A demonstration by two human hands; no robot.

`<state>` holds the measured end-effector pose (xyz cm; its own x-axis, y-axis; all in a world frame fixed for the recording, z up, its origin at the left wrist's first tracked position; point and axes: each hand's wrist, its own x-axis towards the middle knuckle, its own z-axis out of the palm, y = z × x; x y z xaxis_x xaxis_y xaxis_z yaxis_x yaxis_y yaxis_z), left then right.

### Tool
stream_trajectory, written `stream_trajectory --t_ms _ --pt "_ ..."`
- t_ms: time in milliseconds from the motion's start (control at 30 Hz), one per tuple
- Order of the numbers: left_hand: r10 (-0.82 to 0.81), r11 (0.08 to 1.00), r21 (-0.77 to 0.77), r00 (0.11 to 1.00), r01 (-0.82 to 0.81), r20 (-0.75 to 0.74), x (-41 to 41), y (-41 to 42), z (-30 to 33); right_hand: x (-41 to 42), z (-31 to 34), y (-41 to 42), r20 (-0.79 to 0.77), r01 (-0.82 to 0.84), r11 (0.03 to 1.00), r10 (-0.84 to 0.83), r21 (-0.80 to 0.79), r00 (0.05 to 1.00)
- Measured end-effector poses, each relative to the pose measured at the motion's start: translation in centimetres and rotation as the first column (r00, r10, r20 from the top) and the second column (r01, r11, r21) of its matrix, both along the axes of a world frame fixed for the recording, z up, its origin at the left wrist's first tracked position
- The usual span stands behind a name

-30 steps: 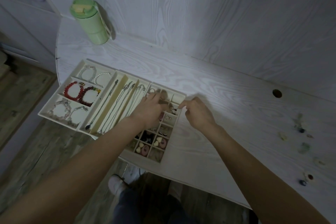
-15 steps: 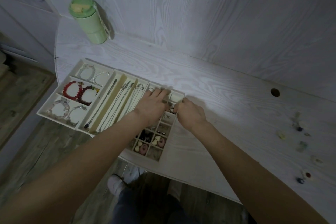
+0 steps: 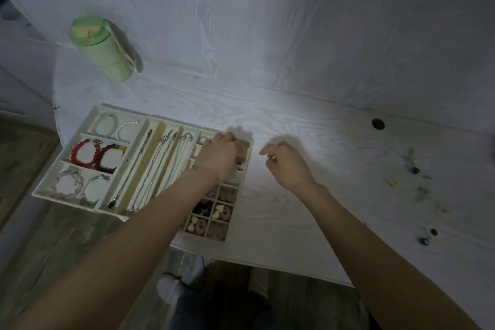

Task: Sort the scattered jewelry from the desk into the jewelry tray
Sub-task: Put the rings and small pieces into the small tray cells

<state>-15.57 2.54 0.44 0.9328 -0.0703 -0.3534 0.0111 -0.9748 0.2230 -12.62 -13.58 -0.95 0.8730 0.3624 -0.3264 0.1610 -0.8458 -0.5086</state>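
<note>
1. The left hand [image 3: 218, 159] reaches into the far small compartments of the jewelry tray [image 3: 91, 119], fingers bent down into a cell. Its grip is hidden by the back of the hand and blurred, so I cannot tell whether it holds a piece.
2. The right hand [image 3: 288, 165] hovers above the bare surface [image 3: 294, 120], just to the right of the tray's edge and near the left hand. Its fingers are loosely curled and the grip looks released, with nothing visible in it.
3. Already sorted, left of the left hand: pale and pearl bracelets [image 3: 117, 126] in the far cell, red bead bracelets [image 3: 97, 154] in the middle cell, clear crystal bracelets [image 3: 77, 182] in the near cell.
4. Between those cells and the left hand, necklaces [image 3: 160, 161] lie lengthwise in the long slots.
5. Nearer the person than the left hand, the small cells hold heart-shaped pieces [image 3: 219, 210] and other small dark and pink items; what exactly they are is hard to tell.
6. Left to do: loose small stones [image 3: 413, 169] lie scattered well to the right of the right hand, with a blue bead [image 3: 424, 241] nearer the front edge of the surface. They are too dim to name closely.
7. Judged from this, the task looks more than half done, with the small loose items remaining.
8. A green bottle [image 3: 103, 48] stands beyond the tray, well apart from both hands.
</note>
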Motion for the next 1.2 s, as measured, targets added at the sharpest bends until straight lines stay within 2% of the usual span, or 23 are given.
stream_trajectory --t_ms 167,433,567,700,800,900,1033,1200 --pt "0.0 0.999 -0.043 0.999 0.002 0.041 1.7 -5.0 0.9 -0.7 0.3 -5.8 0.016 0.211 0.976 -0.212 0.048 0.977" --pt "-0.195 0.955 -0.195 0.969 0.222 0.149 4.1 -18.9 -0.1 -3.3 -0.4 -18.9 0.083 0.494 0.869 -0.492 -0.011 0.867" --pt "-0.397 0.876 -0.273 0.916 0.397 0.06 4.9 -26.0 -1.7 -4.2 -1.4 -24.9 0.045 0.547 0.832 -0.545 -0.088 0.837" --pt "-0.523 0.842 -0.181 0.851 0.507 -0.05 4.6 -31.1 -3.9 -5.5 -2.6 -29.3 -0.016 0.556 0.821 -0.563 -0.129 0.827" --pt "-0.517 0.854 -0.117 0.851 0.506 -0.096 4.3 -33.0 -5.3 -6.5 -3.4 -31.7 -0.025 0.632 0.771 -0.635 -0.079 0.772" --pt "-0.509 0.859 -0.12 0.854 0.497 -0.107 3.9 -32.8 -5.9 -7.0 -3.8 -32.6 0.009 0.72 0.693 -0.72 0.033 0.693" --pt "-0.519 0.852 -0.124 0.852 0.509 -0.064 3.7 -32.9 -6.3 -7.0 -4.6 -33.7 0.041 0.716 0.695 -0.719 0.065 0.694" --pt "-0.538 0.835 -0.162 0.842 0.525 -0.045 3.8 -33.4 -6.9 -6.1 -4.9 -34.4 0.028 0.76 0.646 -0.763 0.077 0.646"
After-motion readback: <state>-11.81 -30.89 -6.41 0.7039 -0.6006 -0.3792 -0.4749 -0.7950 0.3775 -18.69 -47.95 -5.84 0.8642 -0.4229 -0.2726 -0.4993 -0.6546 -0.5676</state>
